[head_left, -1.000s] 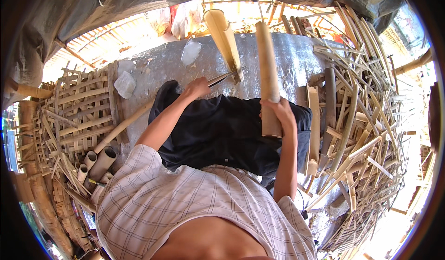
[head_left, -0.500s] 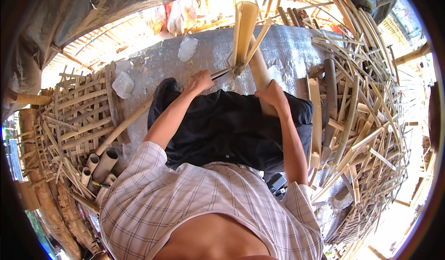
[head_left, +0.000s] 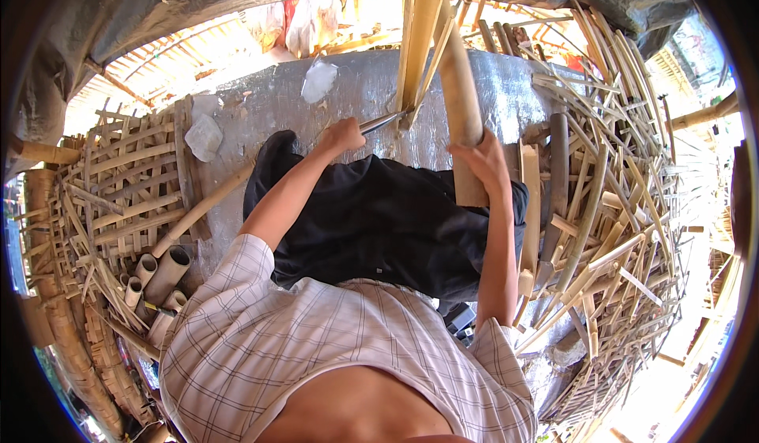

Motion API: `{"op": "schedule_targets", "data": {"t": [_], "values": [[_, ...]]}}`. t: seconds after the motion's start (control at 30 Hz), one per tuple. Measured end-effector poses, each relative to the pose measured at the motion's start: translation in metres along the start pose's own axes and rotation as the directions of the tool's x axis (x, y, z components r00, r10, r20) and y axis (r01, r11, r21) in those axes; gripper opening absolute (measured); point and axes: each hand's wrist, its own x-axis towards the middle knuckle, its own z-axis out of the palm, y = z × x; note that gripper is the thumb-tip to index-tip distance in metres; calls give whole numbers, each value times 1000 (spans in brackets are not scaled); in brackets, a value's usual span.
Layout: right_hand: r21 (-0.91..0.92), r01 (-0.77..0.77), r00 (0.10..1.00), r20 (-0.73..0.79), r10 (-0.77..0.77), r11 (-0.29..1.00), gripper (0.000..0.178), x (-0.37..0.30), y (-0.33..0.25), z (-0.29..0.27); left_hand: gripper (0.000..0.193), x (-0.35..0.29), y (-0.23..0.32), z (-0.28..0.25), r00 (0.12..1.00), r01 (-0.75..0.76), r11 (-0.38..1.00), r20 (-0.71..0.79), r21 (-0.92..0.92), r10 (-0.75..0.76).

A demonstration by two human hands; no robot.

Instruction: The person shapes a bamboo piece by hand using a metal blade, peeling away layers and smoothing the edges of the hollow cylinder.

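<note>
My left hand [head_left: 343,137] is closed round the handle of a knife [head_left: 381,122], whose blade points right. The blade meets the lower part of an upright split bamboo piece [head_left: 417,44], and I cannot tell how deep it sits. A narrower bamboo strip [head_left: 437,57] leans away from that piece on its right. My right hand [head_left: 484,162] grips a thick bamboo length [head_left: 461,87] near its lower end. This length stands tilted, a little to the right of the split piece and apart from the knife.
Grey sheeting [head_left: 261,95] covers the ground ahead. Loose bamboo strips [head_left: 617,214] are heaped on the right. On the left stand a woven bamboo lattice [head_left: 138,194] and several cut bamboo tubes [head_left: 168,273]. Two pale lumps [head_left: 204,138] lie by the lattice. Dark sheeting [head_left: 182,16] hangs overhead.
My right hand has moved right with the thick bamboo length, away from the split piece. The knife stays against the split piece, and my left hand has hardly moved.
</note>
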Motion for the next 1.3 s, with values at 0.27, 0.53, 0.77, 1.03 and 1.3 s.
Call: {"op": "schedule_targets", "data": {"t": [0.27,0.53,0.77,1.03,1.3], "values": [[-239,91,995,-27,-100,967,74,32,24,44,38,-1,-5,15,996,36,999,-75,-39,-39],[-441,67,992,126,-12,895,71,54,95,74,46,-23,-17,71,981,193,973,21,-127,-192],[-342,86,994,91,-58,936,67,56,105,62,41,-24,-2,83,976,196,963,-58,-183,-210],[-385,104,992,106,-68,917,67,51,90,72,44,-17,-7,91,965,260,957,5,-131,-262],[-417,43,998,62,-18,908,68,53,107,83,45,-19,8,77,945,323,938,97,-124,-312]]}}
